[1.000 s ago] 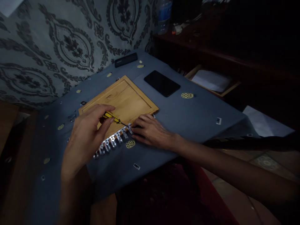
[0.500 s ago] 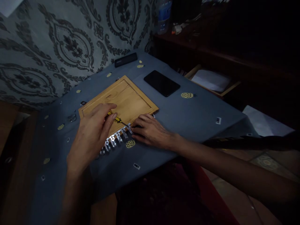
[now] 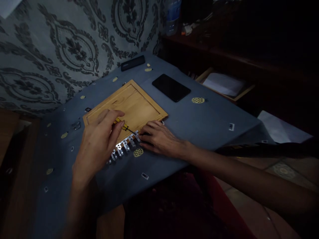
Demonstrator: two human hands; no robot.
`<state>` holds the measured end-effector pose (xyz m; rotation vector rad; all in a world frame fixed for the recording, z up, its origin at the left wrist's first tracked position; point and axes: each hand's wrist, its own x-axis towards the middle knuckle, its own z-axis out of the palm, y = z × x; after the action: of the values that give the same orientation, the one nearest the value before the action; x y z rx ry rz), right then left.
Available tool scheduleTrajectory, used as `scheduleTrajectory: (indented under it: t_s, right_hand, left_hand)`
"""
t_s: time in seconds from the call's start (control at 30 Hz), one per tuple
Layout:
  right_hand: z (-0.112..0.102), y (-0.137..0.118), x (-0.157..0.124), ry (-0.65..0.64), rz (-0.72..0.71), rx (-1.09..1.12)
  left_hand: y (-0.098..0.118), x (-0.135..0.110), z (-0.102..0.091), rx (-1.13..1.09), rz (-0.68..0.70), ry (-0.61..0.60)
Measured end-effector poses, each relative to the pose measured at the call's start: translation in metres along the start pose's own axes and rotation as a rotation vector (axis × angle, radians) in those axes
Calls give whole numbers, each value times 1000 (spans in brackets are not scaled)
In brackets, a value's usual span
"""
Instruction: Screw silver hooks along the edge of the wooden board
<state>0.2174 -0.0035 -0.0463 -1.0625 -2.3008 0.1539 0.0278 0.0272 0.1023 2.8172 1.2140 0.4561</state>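
At the board's near edge, the left hand (image 3: 96,144) has its thumb and fingers closed around the yellow handle of a screwdriver (image 3: 122,125), whose dark shaft slants down to the right end of a shiny metal hook strip (image 3: 125,145). The right hand (image 3: 161,139) rests low with curled fingers at that same end, beside the screwdriver's tip; the fingertips are partly hidden, so I cannot tell whether they pinch the strip or merely steady it. The wooden board (image 3: 142,101) lies flat in the middle part of the cloth-covered table (image 3: 206,126), between the edge along the wall and the edge nearest the person, its raised rim facing up. As for progress, the strip is already lined up along the board's near edge, its hooks hanging out toward the table's near edge, and the screwdriver is at the last hook or so on the right; the work there looks unfinished to me. Whether any screw is seated, there or farther left, is too small and dark to make out, and the left hand covers the strip's other end. A black phone (image 3: 171,87) lies toward the table's right edge, a dark case (image 3: 133,63) near its far corner, and both are untouched.
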Motion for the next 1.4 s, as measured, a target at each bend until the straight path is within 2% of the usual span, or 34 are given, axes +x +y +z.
scheduleTrajectory:
  t_s: [0.3,0.77,1.07,1.4]
  right_hand:
    - [-1,-1,0,-10,24,16]
    - [-1,-1,0,-17,11,16]
    - [-1,-1,0,-13,15,27]
    - [0,-1,-1,6,18,10]
  left_hand:
    - [-3,-1,-3,-47,-62,-10]
    - [-5,-2,-7,-95,-23,-42]
    - [-8,-11,-20,-93,-147,35]
    - [-8,-7,-12,-46,-77,21]
